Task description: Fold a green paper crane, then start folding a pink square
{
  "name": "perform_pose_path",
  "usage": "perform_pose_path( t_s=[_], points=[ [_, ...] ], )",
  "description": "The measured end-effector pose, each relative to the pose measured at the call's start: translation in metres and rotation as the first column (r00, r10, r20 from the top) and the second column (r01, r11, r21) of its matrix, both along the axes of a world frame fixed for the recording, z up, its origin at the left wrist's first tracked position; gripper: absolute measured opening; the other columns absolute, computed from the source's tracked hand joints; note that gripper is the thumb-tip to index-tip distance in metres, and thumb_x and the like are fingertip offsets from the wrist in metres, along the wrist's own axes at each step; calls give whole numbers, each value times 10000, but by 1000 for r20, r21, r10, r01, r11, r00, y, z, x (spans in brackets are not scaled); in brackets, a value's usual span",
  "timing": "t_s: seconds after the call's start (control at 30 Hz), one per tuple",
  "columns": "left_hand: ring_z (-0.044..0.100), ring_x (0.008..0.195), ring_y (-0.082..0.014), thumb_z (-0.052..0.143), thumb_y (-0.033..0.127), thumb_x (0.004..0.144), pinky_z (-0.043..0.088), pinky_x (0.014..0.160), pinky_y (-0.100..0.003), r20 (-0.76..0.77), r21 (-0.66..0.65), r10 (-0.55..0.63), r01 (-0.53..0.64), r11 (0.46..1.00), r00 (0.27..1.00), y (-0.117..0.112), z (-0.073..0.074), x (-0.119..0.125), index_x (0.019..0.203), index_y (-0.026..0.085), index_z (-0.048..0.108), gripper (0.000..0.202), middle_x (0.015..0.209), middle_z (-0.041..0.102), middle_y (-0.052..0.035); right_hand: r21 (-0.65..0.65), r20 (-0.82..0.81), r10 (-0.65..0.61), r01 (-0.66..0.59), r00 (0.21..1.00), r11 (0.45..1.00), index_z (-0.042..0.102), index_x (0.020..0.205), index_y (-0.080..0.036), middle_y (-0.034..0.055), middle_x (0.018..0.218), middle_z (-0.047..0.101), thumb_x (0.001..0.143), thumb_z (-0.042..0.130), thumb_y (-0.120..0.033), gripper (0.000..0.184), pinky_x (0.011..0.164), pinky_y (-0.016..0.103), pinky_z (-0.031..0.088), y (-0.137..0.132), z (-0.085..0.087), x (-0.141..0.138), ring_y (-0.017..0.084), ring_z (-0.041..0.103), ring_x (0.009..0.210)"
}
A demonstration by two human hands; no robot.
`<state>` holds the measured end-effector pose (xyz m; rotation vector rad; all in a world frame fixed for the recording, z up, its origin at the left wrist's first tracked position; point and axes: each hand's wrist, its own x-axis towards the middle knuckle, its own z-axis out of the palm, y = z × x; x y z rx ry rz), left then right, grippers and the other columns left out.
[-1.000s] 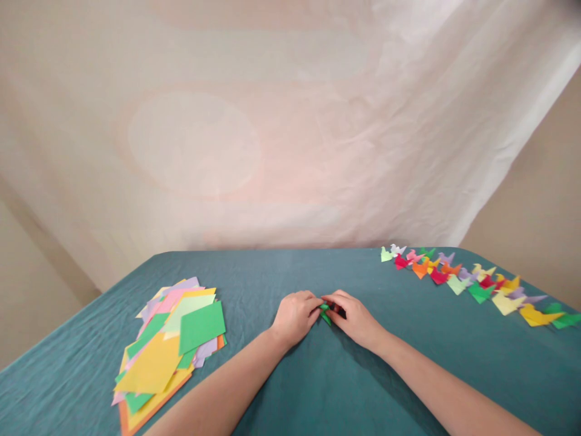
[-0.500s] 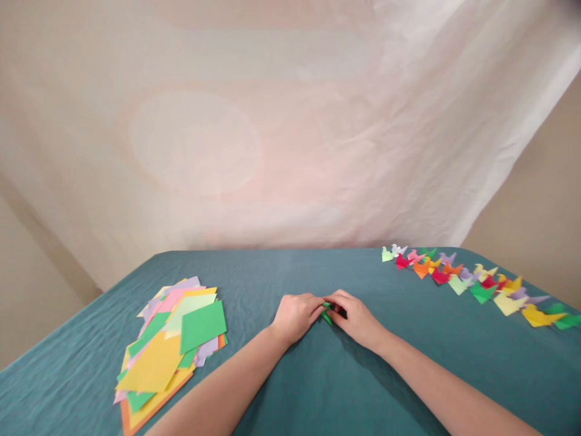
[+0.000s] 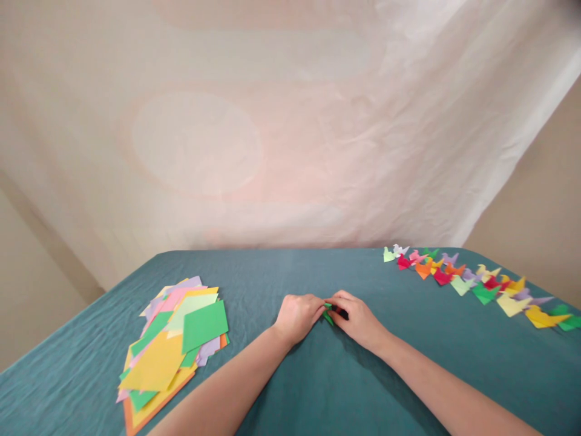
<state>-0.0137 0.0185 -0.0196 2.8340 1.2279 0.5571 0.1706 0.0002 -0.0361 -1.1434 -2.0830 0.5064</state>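
Note:
A small folded piece of green paper is pinched between my two hands, just above or on the cloth in the middle of the table. My left hand grips it from the left, fingers closed and pointing right. From the other side my right hand holds it with thumb and fingertips. The fingertips of both hands meet over the paper and hide most of its folds.
To the left lies a loose pile of coloured paper sheets, with a green sheet on top. Rows of small folded paper birds stand along the right side. A dark teal cloth covers the table; a pale curtain hangs behind.
Both hands stay on the green paper with almost no movement. The whole view has shifted very slightly, so everything sits a little further right.

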Motion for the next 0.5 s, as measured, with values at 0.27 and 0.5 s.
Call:
perform_pose_path(
  t_s=[0.27, 0.5],
  points=[
    [619, 783, -152, 370, 327, 930, 444, 669, -223, 7, -2, -19, 19, 1000, 1000, 0, 1, -1, 949, 221, 629, 280, 883, 654, -30, 64, 88, -75, 69, 993, 996, 657, 992, -227, 36, 841, 592, 811, 535, -201, 219, 749, 297, 453, -1, -1, 1, 175, 555, 808],
    [586, 873, -138, 383, 282, 926, 450, 762, -224, 103, 28, -110, 108, 994, 989, -3, 3, 2, 1052, 237, 594, 250, 982, 623, -33, 38, 64, -64, 62, 996, 997, 674, 924, -218, 34, 815, 575, 809, 546, -214, 172, 713, 289, 453, 1, -2, 2, 168, 551, 766]
  ],
)
